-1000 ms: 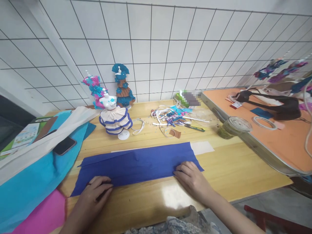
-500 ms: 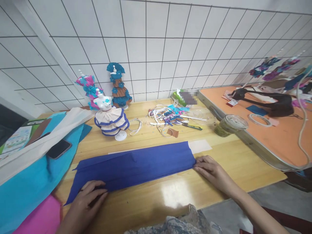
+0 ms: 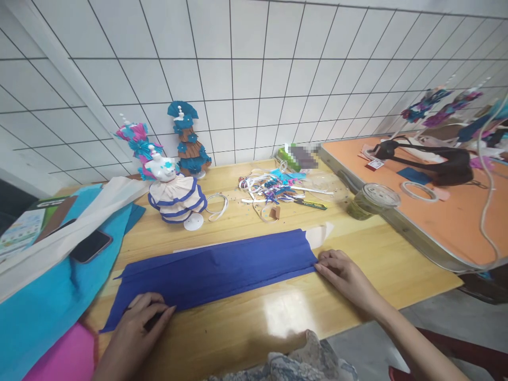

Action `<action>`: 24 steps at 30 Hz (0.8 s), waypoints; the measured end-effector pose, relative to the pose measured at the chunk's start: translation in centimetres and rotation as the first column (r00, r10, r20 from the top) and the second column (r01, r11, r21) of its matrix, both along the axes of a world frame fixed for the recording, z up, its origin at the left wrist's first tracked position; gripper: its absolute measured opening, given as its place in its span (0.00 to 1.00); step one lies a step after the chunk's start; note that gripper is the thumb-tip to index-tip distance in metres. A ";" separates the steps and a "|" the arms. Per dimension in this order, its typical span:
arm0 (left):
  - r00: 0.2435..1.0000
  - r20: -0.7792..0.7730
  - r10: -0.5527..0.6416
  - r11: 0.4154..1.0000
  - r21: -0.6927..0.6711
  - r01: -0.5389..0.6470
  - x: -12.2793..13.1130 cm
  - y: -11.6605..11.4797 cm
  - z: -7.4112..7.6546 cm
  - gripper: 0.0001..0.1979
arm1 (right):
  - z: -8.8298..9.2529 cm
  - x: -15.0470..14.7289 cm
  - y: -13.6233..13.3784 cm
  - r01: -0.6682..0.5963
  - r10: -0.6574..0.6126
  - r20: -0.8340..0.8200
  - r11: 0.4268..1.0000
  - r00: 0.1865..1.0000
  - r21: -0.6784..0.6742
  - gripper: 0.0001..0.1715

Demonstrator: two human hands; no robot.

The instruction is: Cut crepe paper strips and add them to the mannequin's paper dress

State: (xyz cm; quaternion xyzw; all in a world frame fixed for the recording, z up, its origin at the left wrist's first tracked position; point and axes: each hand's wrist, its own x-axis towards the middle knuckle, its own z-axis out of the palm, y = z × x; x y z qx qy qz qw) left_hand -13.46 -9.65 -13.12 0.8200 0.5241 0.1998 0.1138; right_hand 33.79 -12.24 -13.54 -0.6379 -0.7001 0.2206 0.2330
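At lower centre, a long blue crepe-paper strip [image 3: 222, 270] is spread on a pale wooden desk [image 3: 381, 264]; its right corner is pinched by the right hand [image 3: 346, 276], its lower-left edge touched by the curled left hand [image 3: 138, 321], grip unclear.

Blue sheet [image 3: 222, 269] looks like matt, lightly creased crepe paper; tabletop [image 3: 392, 264] is smooth, glossy wood-look, and the phone [image 3: 92, 245] is pretty shiny.
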 end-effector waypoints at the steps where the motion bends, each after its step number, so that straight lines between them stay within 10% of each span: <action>1: 1.000 0.001 0.008 1.000 -0.007 -0.008 0.0 0.0 0.0 0.17 | -0.1 0.0 0.0 0.007 -0.007 0.003 1.000 1.000 -0.001 0.17; 24: 0.995 -0.091 0.052 0.991 -0.121 -0.063 0.4 0.5 0.2 0.20 | -0.5 0.1 -0.2 0.056 -0.056 0.005 0.998 0.998 -0.015 0.14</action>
